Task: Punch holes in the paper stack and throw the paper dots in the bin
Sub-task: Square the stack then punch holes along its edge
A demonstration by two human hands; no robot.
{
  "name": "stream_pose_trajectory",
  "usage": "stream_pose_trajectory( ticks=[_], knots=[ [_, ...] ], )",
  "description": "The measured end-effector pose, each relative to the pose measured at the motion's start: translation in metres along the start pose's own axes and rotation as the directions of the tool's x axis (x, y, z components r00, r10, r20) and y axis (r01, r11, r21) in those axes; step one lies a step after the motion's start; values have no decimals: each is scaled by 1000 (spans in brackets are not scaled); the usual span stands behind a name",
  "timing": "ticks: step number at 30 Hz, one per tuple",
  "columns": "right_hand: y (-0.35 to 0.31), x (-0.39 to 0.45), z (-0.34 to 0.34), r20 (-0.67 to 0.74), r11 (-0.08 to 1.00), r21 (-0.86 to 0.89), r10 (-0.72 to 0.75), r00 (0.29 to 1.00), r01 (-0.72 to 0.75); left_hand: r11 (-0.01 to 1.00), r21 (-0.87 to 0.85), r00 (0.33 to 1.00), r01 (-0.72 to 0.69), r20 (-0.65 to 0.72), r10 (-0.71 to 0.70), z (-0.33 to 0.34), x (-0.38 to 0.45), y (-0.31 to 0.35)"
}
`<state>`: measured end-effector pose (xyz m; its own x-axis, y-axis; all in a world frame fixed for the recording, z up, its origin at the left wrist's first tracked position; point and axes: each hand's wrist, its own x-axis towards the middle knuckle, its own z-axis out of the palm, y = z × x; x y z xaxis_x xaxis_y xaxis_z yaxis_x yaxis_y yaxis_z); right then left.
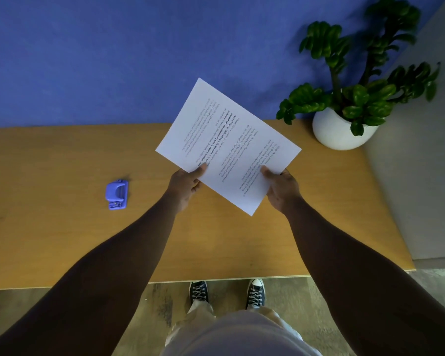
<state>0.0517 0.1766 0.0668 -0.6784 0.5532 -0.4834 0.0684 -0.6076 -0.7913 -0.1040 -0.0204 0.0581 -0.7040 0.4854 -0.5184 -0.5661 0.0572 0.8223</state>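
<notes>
Black sneakers [255, 294] on floor at table [62, 240] edge. Left hand [186, 185] and right hand [283, 190] both gripping near edge of paper stack [228, 145], held tilted above table, thumbs on top. Blue hole punch [117, 194] on table, well left. Potted plant [344, 124] far right, by blue wall [88, 60].

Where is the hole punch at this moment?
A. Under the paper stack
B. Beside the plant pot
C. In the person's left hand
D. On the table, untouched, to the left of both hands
D: the hole punch lies alone on the table, clear of the left hand, while both hands hold the paper stack above it.
</notes>
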Motion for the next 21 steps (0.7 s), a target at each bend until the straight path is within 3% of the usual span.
stream_pose_trajectory(
  ticks=[6,12,17,21],
  knots=[
    [5,-4,1,37,993,-94,70,997,-67,997,27,998,-68,-11,69,2,-4,3],
    [-2,-3,-6,-5,984,-177,38,999,-38,978,182,993,-101,-42,110,-16,2,12],
    [-7,-5,-5,-27,928,-374,-6,1000,-5,925,340,978,-169,-60,201,-24,5,25],
    [-7,-3,0,-21,851,-521,-84,996,60,876,394,955,-280,24,294,-19,0,35]
  ],
)
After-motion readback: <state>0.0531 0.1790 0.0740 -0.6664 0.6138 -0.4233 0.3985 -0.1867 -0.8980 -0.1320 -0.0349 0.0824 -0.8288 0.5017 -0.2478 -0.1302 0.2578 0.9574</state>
